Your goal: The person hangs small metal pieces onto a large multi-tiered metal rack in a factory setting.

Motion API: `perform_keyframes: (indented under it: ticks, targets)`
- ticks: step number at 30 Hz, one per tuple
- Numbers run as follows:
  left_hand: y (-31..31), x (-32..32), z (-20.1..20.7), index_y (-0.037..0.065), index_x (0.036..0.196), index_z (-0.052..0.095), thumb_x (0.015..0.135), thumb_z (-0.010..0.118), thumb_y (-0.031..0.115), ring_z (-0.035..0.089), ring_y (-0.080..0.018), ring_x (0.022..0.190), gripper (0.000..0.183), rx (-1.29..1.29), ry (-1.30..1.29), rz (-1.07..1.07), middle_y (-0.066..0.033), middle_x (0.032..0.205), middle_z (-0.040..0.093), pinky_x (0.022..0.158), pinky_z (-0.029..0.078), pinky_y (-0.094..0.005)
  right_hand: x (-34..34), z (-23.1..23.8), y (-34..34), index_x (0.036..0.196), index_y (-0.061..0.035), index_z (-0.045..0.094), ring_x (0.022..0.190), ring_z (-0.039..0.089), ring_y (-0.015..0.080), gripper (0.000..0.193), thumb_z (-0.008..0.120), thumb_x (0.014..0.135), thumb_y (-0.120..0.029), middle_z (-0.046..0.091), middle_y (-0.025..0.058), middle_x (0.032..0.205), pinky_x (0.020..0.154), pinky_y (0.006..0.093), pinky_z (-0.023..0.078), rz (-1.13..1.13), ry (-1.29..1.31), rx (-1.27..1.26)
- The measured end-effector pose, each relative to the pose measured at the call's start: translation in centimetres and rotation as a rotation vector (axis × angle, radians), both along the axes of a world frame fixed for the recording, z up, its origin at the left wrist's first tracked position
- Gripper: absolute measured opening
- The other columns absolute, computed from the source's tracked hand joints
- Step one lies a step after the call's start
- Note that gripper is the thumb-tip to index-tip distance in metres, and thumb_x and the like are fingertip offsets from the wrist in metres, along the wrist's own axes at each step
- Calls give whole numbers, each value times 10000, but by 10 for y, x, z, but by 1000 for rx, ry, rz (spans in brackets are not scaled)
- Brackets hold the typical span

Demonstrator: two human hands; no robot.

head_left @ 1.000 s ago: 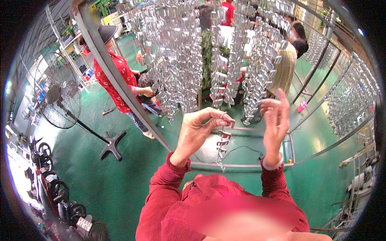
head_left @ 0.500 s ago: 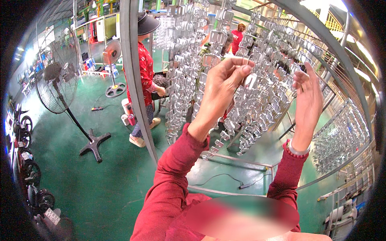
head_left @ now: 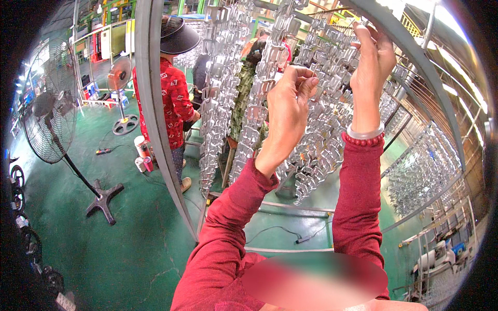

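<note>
In front of me hang many strands of small shiny metal brackets (head_left: 320,139) from a grey metal rack (head_left: 151,78). My left hand (head_left: 288,110) is raised before the middle strands, thumb and fingertips pinched together; what lies between them is too small to make out. Higher up and to the right, my right hand (head_left: 371,67) reaches among the upper brackets near the rack's curved top bar. Its fingers are bent and closed together, and whatever they grip is hidden. A bracelet and a pale bangle circle the right wrist.
Beyond the rack post at left stands a person in a red patterned shirt (head_left: 174,98) and dark visor. Two standing fans (head_left: 49,116) are on the green floor, with cups (head_left: 141,147) near the person. Another bracket-hung rack (head_left: 420,171) is at right; a cable (head_left: 275,228) lies below.
My right hand has risen and moved left toward the top of the strands, its fingers closing. My left hand has shifted slightly left and stays pinched. The view has turned a little right.
</note>
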State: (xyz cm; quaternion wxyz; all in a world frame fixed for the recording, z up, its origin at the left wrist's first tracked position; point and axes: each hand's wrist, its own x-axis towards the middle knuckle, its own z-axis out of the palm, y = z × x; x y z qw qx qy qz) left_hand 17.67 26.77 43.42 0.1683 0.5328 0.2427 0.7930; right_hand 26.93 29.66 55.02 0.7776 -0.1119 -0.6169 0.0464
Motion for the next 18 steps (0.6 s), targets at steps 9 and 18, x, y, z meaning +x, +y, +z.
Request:
perform_keyframes:
  ticks: [9,18]
  targets:
    - [4,11,-17,14,893,530,826,557,60,624,-139,646,86,89,-34,24,-98,730,626,574,482,-258,-2,7,22,798,82,571,641,624,226,222,711,631,41,609,154,776,589,303,554,-27,267,65]
    - [4,8,-16,-16,836,527,767,599,44,597,-270,638,117,82,-97,-43,-160,697,603,569,446,-345,1,6,0,1134,4,496,1003,499,260,385,613,792,-129,530,147,1094,876,421,406,-10,-73,-131]
